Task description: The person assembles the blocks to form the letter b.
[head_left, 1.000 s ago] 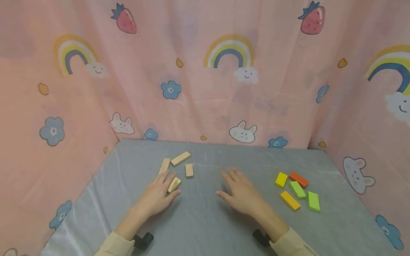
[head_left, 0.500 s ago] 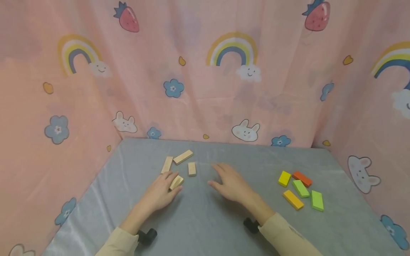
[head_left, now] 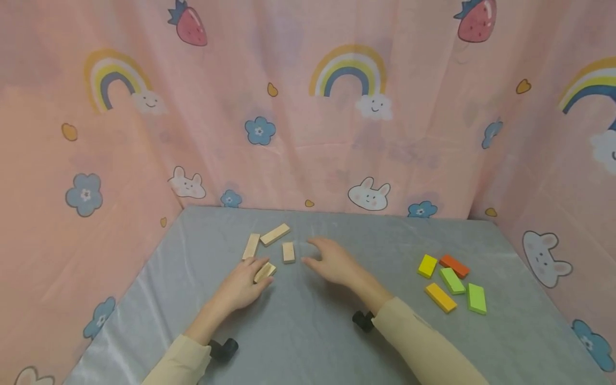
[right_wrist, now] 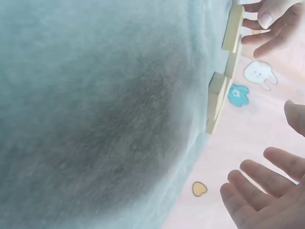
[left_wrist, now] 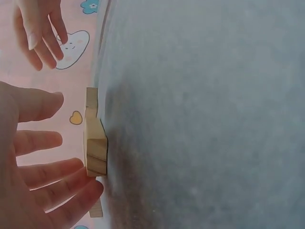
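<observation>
My left hand point(head_left: 240, 286) hovers by a plain wooden block point(head_left: 264, 272) left of the table's middle, fingers extended and partly hiding it. In the left wrist view, the fingertips of the left hand point(left_wrist: 52, 186) come close to the wooden block point(left_wrist: 96, 155); whether they touch it I cannot tell. My right hand point(head_left: 334, 262), with loosely bent fingers and nothing in it, is just right of a short upright-lying wooden block point(head_left: 288, 252). Two longer wooden blocks lie behind: a left one point(head_left: 251, 246) and a far one point(head_left: 275, 235).
On the right of the grey cloth-covered table point(head_left: 308, 331) lie several coloured blocks: yellow point(head_left: 426, 266), red-orange point(head_left: 454, 266), orange point(head_left: 440, 298), and green ones point(head_left: 452, 281). A pink patterned curtain point(head_left: 308, 160) rises behind and along both sides.
The right hand has moved left and away from the body, closer to the short wooden block. The left hand has barely shifted. The blocks stay in place while the head view moves slightly.
</observation>
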The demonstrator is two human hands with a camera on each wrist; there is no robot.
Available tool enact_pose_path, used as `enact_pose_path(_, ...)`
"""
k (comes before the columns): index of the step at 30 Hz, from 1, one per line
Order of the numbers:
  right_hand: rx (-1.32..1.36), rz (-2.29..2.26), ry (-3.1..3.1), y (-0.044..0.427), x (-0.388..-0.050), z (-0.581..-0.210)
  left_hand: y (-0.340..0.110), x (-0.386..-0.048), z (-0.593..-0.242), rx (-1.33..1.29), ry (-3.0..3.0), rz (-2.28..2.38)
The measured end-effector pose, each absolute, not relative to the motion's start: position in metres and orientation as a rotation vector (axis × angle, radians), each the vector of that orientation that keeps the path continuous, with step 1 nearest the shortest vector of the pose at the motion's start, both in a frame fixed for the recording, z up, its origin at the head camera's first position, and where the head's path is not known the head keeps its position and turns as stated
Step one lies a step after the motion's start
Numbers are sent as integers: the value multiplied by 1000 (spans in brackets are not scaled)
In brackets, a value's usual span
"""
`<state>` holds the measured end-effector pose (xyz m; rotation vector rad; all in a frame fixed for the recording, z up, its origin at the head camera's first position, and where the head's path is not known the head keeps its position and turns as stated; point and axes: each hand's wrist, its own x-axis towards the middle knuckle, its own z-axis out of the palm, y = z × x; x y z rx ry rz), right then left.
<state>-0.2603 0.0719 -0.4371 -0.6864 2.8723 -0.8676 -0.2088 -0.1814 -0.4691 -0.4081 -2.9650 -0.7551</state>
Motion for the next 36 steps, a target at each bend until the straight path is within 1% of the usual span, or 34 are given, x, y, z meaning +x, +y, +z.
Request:
enact_pose_path(5, -658, -972, 2821, 62, -271, -439, -184, -212, -471, -387, -2978, -793)
enact_pose_path(12, -694, -1081, 2762, 50, -285, -447, -185, -215, -473, -348, -2981, -835)
enact_pose_path(26, -702, -1094, 2693, 30, -306, -466, -186, -220, -474, -310, -2989, -919)
enact_pose_path(36, -691, -1154, 2650, 25, -309, -470, -193, -222, -473, -466, -3053, -934)
